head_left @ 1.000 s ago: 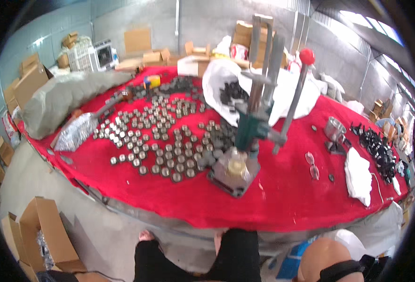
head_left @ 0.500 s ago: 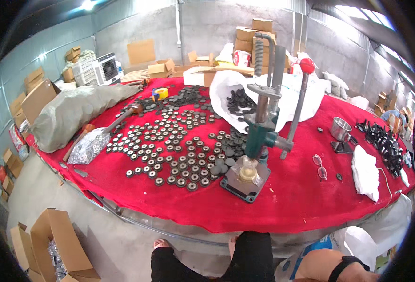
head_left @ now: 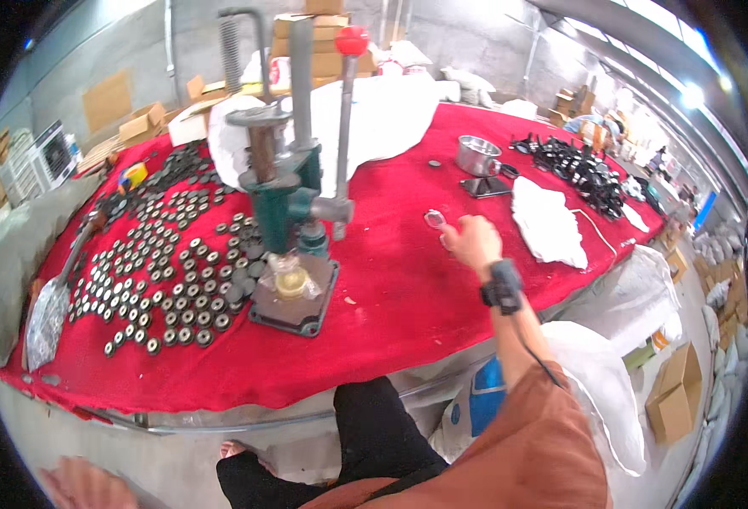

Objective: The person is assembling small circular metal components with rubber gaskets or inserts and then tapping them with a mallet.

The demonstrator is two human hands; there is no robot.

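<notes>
Out over the red cloth, my right hand (head_left: pixel 476 243) has its thumb and fingers closed at a pair of eyeglasses (head_left: pixel 435 219). One lens shows beyond the fingertips; the hand covers the other. A dark band with a cable circles that wrist. My left hand (head_left: pixel 90 485) is low at the lower left rim, away from the table, smeared by motion. Between the hands stands a green hand press (head_left: pixel 281 212) with a red-knobbed lever. On its base plate sits a yellowish ring-shaped piece (head_left: pixel 290 283) among clear plastic.
Many black discs with metal centres (head_left: pixel 170 297) spread left of the press. A metal cup (head_left: pixel 478 156), a phone (head_left: pixel 485 187), a white cloth (head_left: pixel 548 222) and a pile of black parts (head_left: pixel 577 174) lie right. A white sack (head_left: pixel 594 386) stands beside the table's near edge.
The view has swung to the right. My right arm has risen from the lower edge and reached to the eyeglasses. My left hand has come into view at the lower left.
</notes>
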